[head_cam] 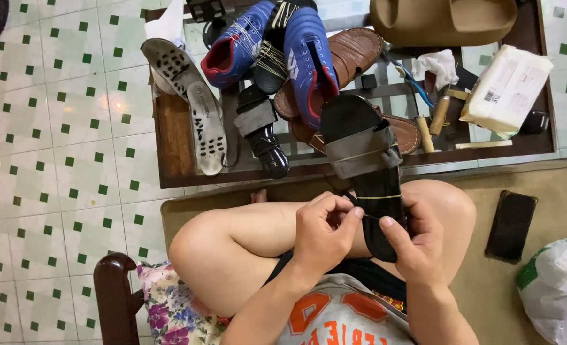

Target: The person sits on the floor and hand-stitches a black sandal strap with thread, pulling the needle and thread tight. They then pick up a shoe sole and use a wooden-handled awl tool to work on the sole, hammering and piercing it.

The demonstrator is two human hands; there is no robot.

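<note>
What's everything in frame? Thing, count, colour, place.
black sandal: 1, black with grey strap, held over the lap
matching sandal: 1, black and grey, on the low table
football boots: 2, blue, piled on table
brown sandals: 2, brown, under the boots
insoles: 2, grey-white, table's left edge
tan slide: 1, tan, top of table
white packet: 1, white, table's right end
wooden-handled tools: about 2, tan, beside packet
phone: 1, black, on seat at right
plastic bag: 1, white and green, bottom right
floral cushion: 1, multicoloured, bottom left
left hand: grip on sandal's heel
right hand: grip on sandal's heel
</note>
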